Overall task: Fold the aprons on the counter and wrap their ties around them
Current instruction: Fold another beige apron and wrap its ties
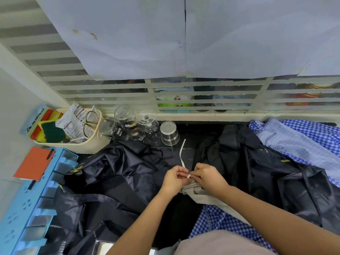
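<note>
A folded beige apron (204, 196) lies at the middle of the dark counter, partly under my arms. Its pale tie (182, 153) runs up from my fingers toward the metal cup. My left hand (173, 179) and my right hand (207, 176) meet over the apron's top end, and both pinch the tie where it wraps the bundle. Crumpled black aprons (119, 173) cover the left side. More black fabric (257, 166) is spread at the right. A blue checked apron (217, 223) lies under the beige one near me.
Upturned glasses (127, 124) and a metal cup (169, 133) stand at the back. A cream basket (77, 144) with scissors sits back left. A blue rack (31, 205) with an orange notebook lines the left edge. Blue checked cloth (303, 142) is heaped back right.
</note>
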`<state>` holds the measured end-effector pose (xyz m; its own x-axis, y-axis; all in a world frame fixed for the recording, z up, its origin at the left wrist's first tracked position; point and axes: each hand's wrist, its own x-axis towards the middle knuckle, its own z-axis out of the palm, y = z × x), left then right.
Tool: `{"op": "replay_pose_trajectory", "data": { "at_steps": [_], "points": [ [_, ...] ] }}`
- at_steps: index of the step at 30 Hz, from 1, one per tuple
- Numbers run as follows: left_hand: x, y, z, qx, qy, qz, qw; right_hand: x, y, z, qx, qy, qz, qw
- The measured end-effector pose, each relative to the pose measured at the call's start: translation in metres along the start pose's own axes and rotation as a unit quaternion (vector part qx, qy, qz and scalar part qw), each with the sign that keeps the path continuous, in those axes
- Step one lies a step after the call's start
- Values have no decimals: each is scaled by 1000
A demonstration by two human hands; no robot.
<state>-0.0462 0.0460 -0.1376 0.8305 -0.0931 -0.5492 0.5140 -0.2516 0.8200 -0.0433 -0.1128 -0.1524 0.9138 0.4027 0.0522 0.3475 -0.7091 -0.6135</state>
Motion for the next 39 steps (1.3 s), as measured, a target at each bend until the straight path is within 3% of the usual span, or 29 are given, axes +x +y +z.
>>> {"op": "replay_pose_trajectory", "data": {
  "at_steps": [5,9,15,20,26,33,39],
  "points": [
    [2,-5,6,46,45,31,997,2,-2,-5,23,-20,27,999],
    [-1,-6,4,34,49,49,997,7,-7,-13,128,-20,119,984],
    [-3,-9,2,27,55,60,996,5,-6,-14,254,-44,215,942],
    [-2,-10,1,56,43,87,994,6,-14,-13,368,-112,283,879],
    [-6,-9,8,90,80,129,984,19,-19,-16,372,-127,376,839],
    [-11,-11,4,98,56,155,981,6,-18,-23,472,-128,319,812],
    [-12,-15,5,179,110,228,951,1,-19,-25,469,-137,310,816]
  ]
}}
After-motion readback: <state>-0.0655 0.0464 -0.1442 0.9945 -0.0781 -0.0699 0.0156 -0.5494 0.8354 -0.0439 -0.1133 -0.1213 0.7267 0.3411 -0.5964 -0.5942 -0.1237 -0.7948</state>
